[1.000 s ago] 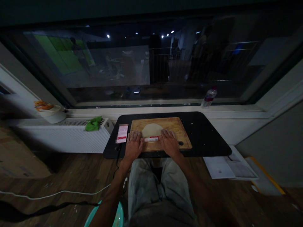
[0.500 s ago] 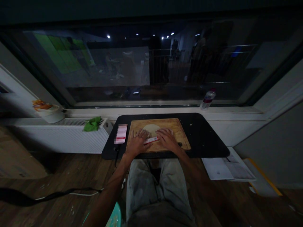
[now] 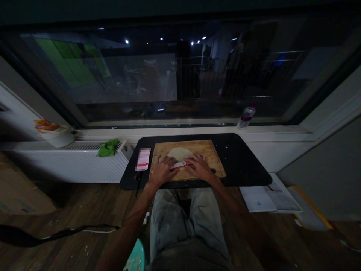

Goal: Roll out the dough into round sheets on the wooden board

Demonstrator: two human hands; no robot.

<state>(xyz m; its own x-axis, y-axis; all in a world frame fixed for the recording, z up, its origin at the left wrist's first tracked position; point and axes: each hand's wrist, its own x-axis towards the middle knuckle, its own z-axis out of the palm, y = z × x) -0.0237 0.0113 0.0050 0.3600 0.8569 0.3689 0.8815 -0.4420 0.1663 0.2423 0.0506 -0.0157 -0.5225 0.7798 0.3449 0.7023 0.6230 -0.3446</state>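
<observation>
A round, flat sheet of pale dough [image 3: 179, 151] lies on the wooden cutting board [image 3: 217, 160]. Across its near side is a rolling pin [image 3: 178, 165], with a red-and-white label showing between my hands. My left hand [image 3: 163, 169] is over the pin's left end, fingers bent forward and down. Over the right end sits my right hand [image 3: 199, 165], its fingers close together and curved over the pin. Both ends of the pin and the dough's near edge are hidden beneath the hands.
The board rests on a black tabletop [image 3: 242, 162]. A phone [image 3: 143, 159] lies left of the board. A plastic bottle [image 3: 246, 117] stands on the windowsill. The radiator [image 3: 84, 162] bears a green cloth [image 3: 108, 147] and a white tub [image 3: 59, 137]. Near my legs is a turquoise basin [image 3: 138, 254].
My left hand has shifted slightly left, its fingers less spread, and more of the dough's left side shows. The pin stays beneath both hands. The view has tilted slightly.
</observation>
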